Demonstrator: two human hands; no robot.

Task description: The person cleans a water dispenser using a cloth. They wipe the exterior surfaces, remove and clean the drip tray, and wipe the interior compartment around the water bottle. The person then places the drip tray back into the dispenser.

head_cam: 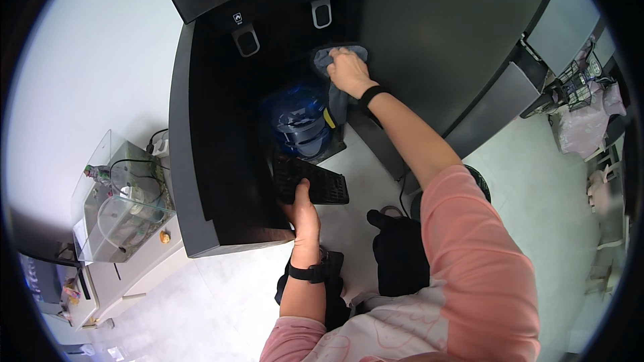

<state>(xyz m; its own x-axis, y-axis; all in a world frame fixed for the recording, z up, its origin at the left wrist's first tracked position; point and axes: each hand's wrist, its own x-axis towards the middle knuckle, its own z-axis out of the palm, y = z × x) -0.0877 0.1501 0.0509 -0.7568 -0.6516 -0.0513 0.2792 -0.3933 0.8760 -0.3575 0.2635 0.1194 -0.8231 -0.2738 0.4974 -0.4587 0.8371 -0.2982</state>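
Before me stands a dark water dispenser (180,161), its lower compartment open and a blue water jug (300,125) inside. My right hand (348,71) presses a grey-blue cloth (358,52) near the right edge of the dispenser's recess, below the taps. Part of the cloth hangs down beside the jug. In my left hand (303,213) is a black slotted drip tray (314,181), gripped with the thumb on top and tilted in front of the jug. Above are two outlets, the left tap (246,41) and the right tap (322,13).
A glass fish tank (131,211) with cables sits on a white cabinet (146,266) at left. To the right rises a large dark refrigerator-like panel (437,35). A black cord (402,193) runs down near a dark bin (478,181). Farther right is a bicycle-like basket (573,88).
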